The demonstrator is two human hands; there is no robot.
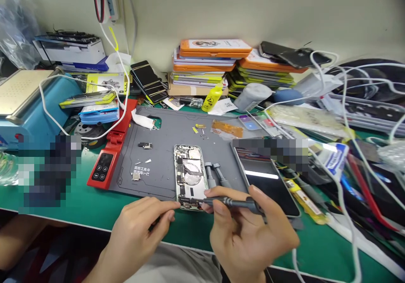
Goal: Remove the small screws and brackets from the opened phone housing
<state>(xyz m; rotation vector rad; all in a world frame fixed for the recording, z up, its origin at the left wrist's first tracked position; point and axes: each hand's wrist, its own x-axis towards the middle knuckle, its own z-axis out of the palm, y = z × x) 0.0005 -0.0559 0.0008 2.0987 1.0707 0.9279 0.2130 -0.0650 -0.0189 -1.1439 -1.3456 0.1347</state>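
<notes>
An opened phone [191, 177], its inner parts bare, lies at the front edge of a dark grey work mat [158, 148]. My right hand [249, 232] is closed around a dark grey screwdriver [234, 203], held nearly level. Its tip points at the phone's lower end; whether it sits on a screw is too small to tell. Resting at the phone's lower left corner is the index fingertip of my left hand [142, 224], thumb apart below it and other fingers curled. Behind my right hand, two more dark grey screwdrivers [217, 173] lie beside the phone.
A phone or tablet screen [259, 177] lies right of the mat. Small loose parts [145, 145] and an orange flex strip [227, 128] are on the mat. A red control panel [103, 167] borders it. Stacked boxes [209, 57] stand behind; white cables [346, 127] cross the right side.
</notes>
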